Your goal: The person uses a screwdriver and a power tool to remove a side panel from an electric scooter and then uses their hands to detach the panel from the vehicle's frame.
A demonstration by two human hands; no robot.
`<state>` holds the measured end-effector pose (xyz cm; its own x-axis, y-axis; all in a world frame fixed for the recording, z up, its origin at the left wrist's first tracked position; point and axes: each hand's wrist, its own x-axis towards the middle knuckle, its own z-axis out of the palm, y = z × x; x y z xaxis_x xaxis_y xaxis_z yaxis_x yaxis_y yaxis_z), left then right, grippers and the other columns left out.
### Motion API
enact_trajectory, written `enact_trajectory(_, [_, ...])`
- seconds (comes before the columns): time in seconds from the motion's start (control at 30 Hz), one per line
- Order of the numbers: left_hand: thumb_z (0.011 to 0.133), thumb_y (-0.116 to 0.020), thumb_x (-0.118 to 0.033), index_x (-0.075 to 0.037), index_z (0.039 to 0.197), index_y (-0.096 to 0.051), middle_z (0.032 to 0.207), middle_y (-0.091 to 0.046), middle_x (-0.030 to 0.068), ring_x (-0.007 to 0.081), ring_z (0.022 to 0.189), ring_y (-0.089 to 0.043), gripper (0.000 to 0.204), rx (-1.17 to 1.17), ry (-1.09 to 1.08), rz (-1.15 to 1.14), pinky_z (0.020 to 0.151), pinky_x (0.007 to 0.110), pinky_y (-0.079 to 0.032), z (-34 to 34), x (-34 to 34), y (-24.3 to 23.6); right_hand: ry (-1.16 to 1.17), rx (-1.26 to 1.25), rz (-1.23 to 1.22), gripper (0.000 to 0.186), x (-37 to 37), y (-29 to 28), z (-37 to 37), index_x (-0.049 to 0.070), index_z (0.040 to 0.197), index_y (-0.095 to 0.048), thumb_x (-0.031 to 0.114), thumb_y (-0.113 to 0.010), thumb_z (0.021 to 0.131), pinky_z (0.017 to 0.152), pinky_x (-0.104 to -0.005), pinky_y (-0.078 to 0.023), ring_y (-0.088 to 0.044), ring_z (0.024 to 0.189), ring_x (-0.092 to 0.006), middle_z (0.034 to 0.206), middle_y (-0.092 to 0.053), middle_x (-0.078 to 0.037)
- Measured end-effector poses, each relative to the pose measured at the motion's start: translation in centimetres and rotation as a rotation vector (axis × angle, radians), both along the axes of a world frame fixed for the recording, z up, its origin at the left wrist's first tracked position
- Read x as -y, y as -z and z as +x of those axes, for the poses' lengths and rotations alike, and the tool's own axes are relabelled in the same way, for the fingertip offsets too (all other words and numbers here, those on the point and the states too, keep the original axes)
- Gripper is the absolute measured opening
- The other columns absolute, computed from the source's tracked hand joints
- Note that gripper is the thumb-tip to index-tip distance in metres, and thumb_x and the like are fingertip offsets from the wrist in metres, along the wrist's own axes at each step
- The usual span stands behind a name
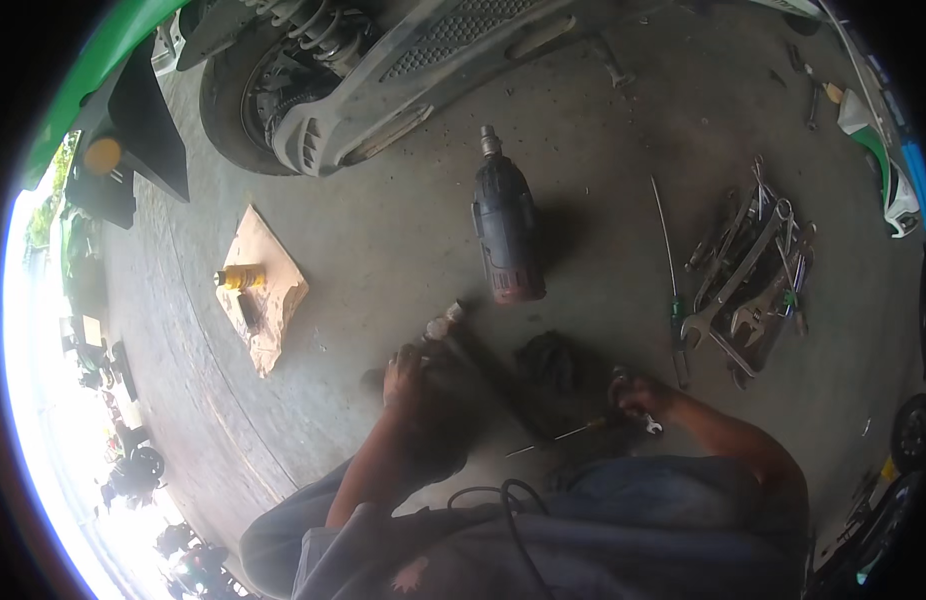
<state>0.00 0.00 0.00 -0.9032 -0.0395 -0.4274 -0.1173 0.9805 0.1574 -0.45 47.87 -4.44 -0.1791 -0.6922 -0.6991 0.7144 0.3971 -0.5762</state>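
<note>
At the lower middle, my left hand has its fingers bent over a dark vehicle part. A pale metal end of that part sticks out beyond my fingers; the rest is lost in shadow. To the right, my right hand is closed around a wrench. The wrench's open jaw shows below my fingers. Close to its left lies a thin screwdriver with a yellowish handle. A dark crumpled cloth-like bundle rests on the floor between my hands.
A dark impact wrench lies ahead on the concrete floor. Several wrenches are piled at right beside a long green-handled screwdriver. A yellow bottle is on cardboard at left. A scooter stands at the far side.
</note>
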Motion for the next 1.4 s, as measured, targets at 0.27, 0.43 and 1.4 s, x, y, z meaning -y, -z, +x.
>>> enact_trajectory(0.27, [0.084,-0.051,-0.011,-0.007,0.107,-0.052,0.102,-0.051,0.0137,0.0313,0.101,-0.053,0.023,-0.104,0.448,-0.178,0.083,0.044,-0.046,1.1,1.0,4.0,-0.511,-1.374,0.336,0.035,3.1,-2.7,5.0,0.013,0.113,-0.059,0.023,-0.061,0.079,0.084,-0.0453,-0.049,-0.056,0.107,-0.0346,0.122,-0.052,-0.017])
enact_trajectory(0.43, [0.087,-0.051,-0.018,-0.006,0.108,-0.05,0.103,-0.056,0.0141,0.0322,0.097,-0.058,0.024,0.079,0.454,-0.2,0.081,0.042,-0.05,-0.4,-0.3,2.4,-0.522,-1.514,0.321,0.032,2.7,0.8,6.9,0.016,0.113,-0.06,0.018,-0.057,0.081,0.096,-0.0495,-0.041,-0.047,0.121,-0.0338,0.129,-0.049,-0.013])
enact_trajectory(1.4, [0.082,-0.055,-0.01,0.001,0.108,-0.06,0.095,-0.067,0.0196,0.0287,0.086,-0.068,0.029,1.075,0.757,-0.033,0.068,0.04,-0.054,-6.5,-20.2,-6.6,1.077,-0.691,1.212,0.061,-16.2,-7.1,-8.9,0.003,0.126,-0.054,0.049,-0.056,0.087,0.1,-0.0406,-0.035,-0.048,0.119,-0.0338,0.13,-0.051,-0.02])
